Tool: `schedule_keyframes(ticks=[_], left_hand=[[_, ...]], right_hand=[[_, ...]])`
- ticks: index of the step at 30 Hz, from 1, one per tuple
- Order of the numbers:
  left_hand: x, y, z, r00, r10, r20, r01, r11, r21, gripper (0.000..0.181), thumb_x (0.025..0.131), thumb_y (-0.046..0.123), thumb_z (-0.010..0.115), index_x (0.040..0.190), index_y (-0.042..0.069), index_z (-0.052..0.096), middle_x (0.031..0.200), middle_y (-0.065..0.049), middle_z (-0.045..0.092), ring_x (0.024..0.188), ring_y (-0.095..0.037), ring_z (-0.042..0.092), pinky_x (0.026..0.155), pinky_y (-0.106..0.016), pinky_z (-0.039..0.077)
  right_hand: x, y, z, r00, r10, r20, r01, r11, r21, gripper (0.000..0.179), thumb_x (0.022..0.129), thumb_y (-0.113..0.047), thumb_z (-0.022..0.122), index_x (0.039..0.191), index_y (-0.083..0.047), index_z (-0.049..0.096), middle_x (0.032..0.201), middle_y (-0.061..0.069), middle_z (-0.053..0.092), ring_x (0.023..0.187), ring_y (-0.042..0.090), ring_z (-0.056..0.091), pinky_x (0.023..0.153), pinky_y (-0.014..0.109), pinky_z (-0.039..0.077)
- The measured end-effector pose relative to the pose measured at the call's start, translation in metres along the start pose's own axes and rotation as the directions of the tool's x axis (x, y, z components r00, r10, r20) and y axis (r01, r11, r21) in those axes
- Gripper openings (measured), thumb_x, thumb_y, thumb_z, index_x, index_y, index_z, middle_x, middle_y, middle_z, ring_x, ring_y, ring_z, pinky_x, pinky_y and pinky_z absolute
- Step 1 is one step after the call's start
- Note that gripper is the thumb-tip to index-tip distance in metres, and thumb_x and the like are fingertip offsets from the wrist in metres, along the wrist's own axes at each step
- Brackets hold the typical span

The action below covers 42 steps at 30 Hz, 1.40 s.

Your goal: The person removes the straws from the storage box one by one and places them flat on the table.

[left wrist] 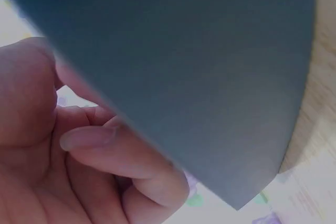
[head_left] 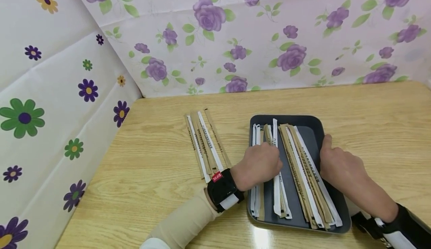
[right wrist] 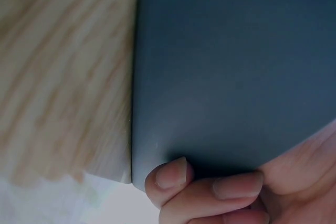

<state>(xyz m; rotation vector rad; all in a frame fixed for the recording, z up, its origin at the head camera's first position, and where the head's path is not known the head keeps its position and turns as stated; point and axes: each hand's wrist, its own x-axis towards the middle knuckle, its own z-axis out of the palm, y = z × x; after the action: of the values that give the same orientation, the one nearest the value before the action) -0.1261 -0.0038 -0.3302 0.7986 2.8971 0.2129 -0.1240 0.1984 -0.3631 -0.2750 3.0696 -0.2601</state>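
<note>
A dark grey tray (head_left: pixel 310 129) on the table holds slim paper-wrapped straws, brown and white with printed lettering, lying lengthwise in separate bunches. My left hand (head_left: pixel 260 163) reaches in from the left, its curled fingers gripping the middle bunch of straws (head_left: pixel 277 196); the straws' ends show above and below the hand. In the left wrist view, the tray's wall (left wrist: pixel 210 77) covers some of the fingertips. On the tray's right side, my right hand (head_left: pixel 343 164) grips the edge, thumb along the rim and curled fingers (right wrist: pixel 236 186) against the outer wall.
Several more wrapped straws (head_left: pixel 206 144) lie loosely side by side on the wooden table (head_left: pixel 148 148), left of the tray. Flower-printed sheets (head_left: pixel 215 46) stand along the table's back and left edges. Each wrist wears a black strap (head_left: pixel 223 191).
</note>
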Motion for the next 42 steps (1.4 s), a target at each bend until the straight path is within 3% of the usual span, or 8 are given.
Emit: schedule_keyframes(ticks=[7,11,14,17,20,28,36,42], left_hand=[[-0.005,-0.011,-0.021,0.999,-0.035,-0.023,0.031,0.991,-0.129,0.045,0.09,0.017,0.051,0.049,0.017,0.033,0.046,0.006,0.031,0.036,-0.005,0.03,0.033,-0.017,0.023],[-0.006,-0.027,-0.034,0.991,-0.131,-0.034,0.119,0.962,-0.245,0.044,0.091,0.02,0.051,0.05,0.016,0.035,0.044,0.006,0.033,0.034,-0.005,0.031,0.032,-0.016,0.024],[-0.008,-0.044,-0.041,0.974,-0.216,-0.063,0.187,0.933,-0.307,0.044,0.09,0.019,0.051,0.05,0.016,0.033,0.044,0.006,0.029,0.035,-0.006,0.028,0.032,-0.017,0.023],[-0.009,-0.059,-0.046,0.957,-0.266,-0.117,0.22,0.927,-0.305,0.044,0.089,0.018,0.051,0.05,0.016,0.032,0.045,0.006,0.025,0.036,-0.006,0.026,0.034,-0.018,0.02],[-0.01,-0.066,-0.049,0.949,-0.276,-0.154,0.225,0.932,-0.285,0.044,0.088,0.017,0.049,0.049,0.016,0.03,0.046,0.006,0.023,0.037,-0.007,0.023,0.035,-0.019,0.018],[-0.011,-0.071,-0.05,0.949,-0.27,-0.165,0.215,0.933,-0.289,0.045,0.088,0.015,0.048,0.048,0.017,0.028,0.046,0.005,0.02,0.038,-0.007,0.02,0.037,-0.02,0.016],[-0.012,-0.08,-0.047,0.937,-0.313,-0.156,0.254,0.916,-0.31,0.044,0.087,0.012,0.047,0.048,0.016,0.027,0.046,0.004,0.019,0.038,-0.008,0.018,0.038,-0.022,0.016],[-0.01,-0.095,-0.045,0.911,-0.37,-0.183,0.305,0.902,-0.305,0.043,0.087,0.009,0.046,0.049,0.016,0.027,0.046,0.003,0.021,0.038,-0.01,0.02,0.038,-0.023,0.017]], right_hand=[[-0.001,0.0,0.0,1.0,-0.003,-0.008,0.003,1.0,0.003,0.064,0.079,0.001,0.052,0.129,0.027,0.02,0.047,0.013,0.046,0.037,0.021,0.043,0.031,0.033,0.034],[-0.001,0.0,0.0,1.0,-0.006,-0.013,0.006,1.0,0.0,0.064,0.079,0.001,0.052,0.128,0.027,0.021,0.047,0.013,0.046,0.037,0.021,0.043,0.031,0.033,0.034],[0.0,0.0,0.0,1.0,-0.001,0.0,0.001,1.0,0.0,0.065,0.079,0.001,0.053,0.129,0.027,0.02,0.049,0.015,0.048,0.038,0.022,0.044,0.031,0.034,0.035],[0.0,-0.001,0.001,1.0,0.004,0.01,-0.004,1.0,-0.002,0.065,0.08,0.001,0.053,0.129,0.027,0.019,0.05,0.016,0.048,0.038,0.022,0.044,0.032,0.034,0.036],[0.0,0.0,0.001,1.0,0.002,0.009,-0.002,1.0,-0.006,0.065,0.08,0.001,0.053,0.129,0.027,0.019,0.049,0.015,0.048,0.038,0.022,0.044,0.032,0.034,0.036],[0.0,0.0,0.001,1.0,0.003,0.004,-0.003,1.0,-0.005,0.066,0.079,0.001,0.053,0.129,0.027,0.02,0.048,0.014,0.047,0.038,0.022,0.044,0.031,0.034,0.035],[0.0,0.0,0.001,1.0,0.0,-0.007,0.0,1.0,0.001,0.066,0.078,0.002,0.054,0.128,0.028,0.02,0.047,0.014,0.047,0.037,0.021,0.044,0.031,0.033,0.034],[0.0,0.0,0.001,1.0,0.006,-0.011,-0.006,1.0,-0.004,0.065,0.078,0.002,0.054,0.128,0.028,0.02,0.047,0.014,0.047,0.037,0.022,0.044,0.031,0.033,0.035]])
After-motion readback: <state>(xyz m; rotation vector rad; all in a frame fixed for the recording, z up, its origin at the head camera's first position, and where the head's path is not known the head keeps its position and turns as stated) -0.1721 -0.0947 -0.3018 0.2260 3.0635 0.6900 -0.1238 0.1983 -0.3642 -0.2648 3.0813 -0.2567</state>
